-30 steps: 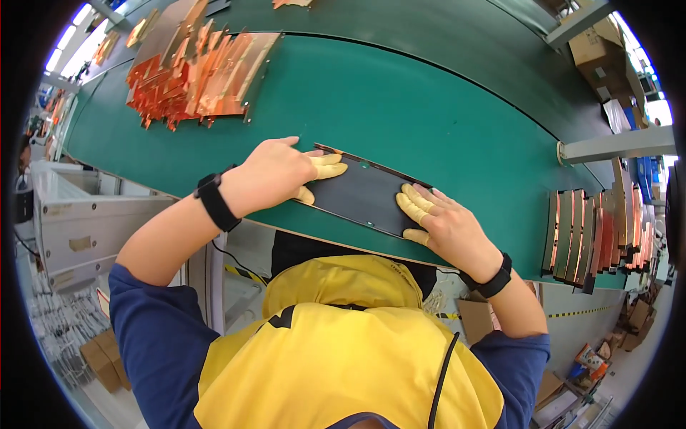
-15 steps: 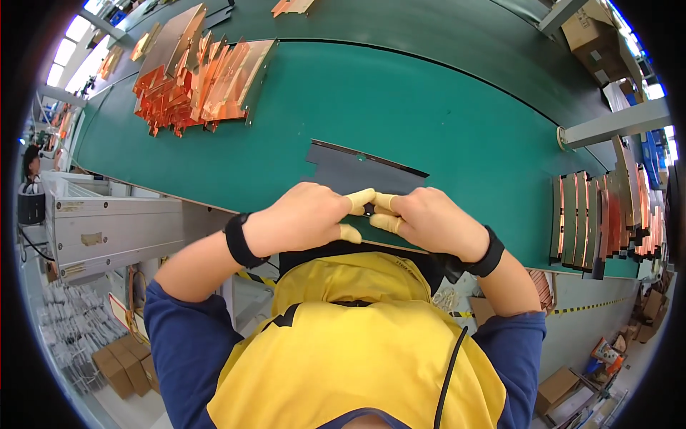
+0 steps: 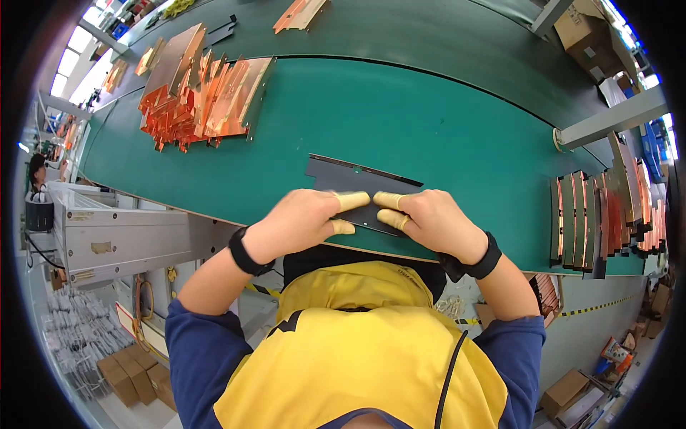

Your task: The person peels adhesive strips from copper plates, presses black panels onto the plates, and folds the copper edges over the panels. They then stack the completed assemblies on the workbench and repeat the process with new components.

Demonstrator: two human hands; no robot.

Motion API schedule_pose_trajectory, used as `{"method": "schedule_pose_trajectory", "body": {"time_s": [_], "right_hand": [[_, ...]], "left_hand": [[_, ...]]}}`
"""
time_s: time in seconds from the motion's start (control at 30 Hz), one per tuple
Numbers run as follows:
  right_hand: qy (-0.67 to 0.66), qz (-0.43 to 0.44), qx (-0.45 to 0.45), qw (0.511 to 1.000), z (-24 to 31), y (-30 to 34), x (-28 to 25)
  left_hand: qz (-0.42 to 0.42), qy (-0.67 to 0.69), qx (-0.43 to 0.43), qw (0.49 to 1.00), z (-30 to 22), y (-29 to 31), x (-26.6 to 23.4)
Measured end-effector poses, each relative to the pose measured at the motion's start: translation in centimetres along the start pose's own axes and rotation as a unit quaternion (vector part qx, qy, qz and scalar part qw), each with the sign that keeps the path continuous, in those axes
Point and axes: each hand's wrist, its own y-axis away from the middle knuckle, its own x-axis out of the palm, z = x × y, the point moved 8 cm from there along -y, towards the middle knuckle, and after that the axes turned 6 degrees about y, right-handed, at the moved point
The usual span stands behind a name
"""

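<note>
A flat dark grey plate (image 3: 341, 176) lies on the green table (image 3: 443, 121) near its front edge. My left hand (image 3: 300, 225) and my right hand (image 3: 437, 222) meet over the plate's near edge, fingertips almost touching each other. Yellow finger cots cover the fingertips, which press on the plate and grip its near edge. Both wrists carry a black band. The near part of the plate is hidden under my hands.
A pile of copper-coloured sheet parts (image 3: 200, 100) lies at the far left of the table. Upright dark and copper plates (image 3: 607, 214) stand in a row at the right edge. A darker belt runs behind, with a copper part (image 3: 300, 13). Another person (image 3: 36, 171) is at the far left.
My hands, spread at the two ends of the plate a second ago, have come together at the middle of its near edge. The plate now lies a little farther from me.
</note>
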Motion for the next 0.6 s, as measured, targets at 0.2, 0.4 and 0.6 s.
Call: {"method": "schedule_pose_trajectory", "body": {"time_s": [0.2,0.4,0.6], "right_hand": [[0.138,-0.104,-0.003,0.985,-2.0,2.1,0.1],[0.083,0.06,0.082,0.991,-4.6,2.9,-0.8],[0.09,-0.172,-0.004,0.981,0.8,9.8,-4.6]], "left_hand": [[0.025,-0.242,0.022,0.97,1.2,-1.2,-0.7],[-0.024,-0.315,0.053,0.947,-3.3,-1.4,0.7],[-0.194,-0.178,0.137,0.955,-10.1,1.4,1.6]]}}
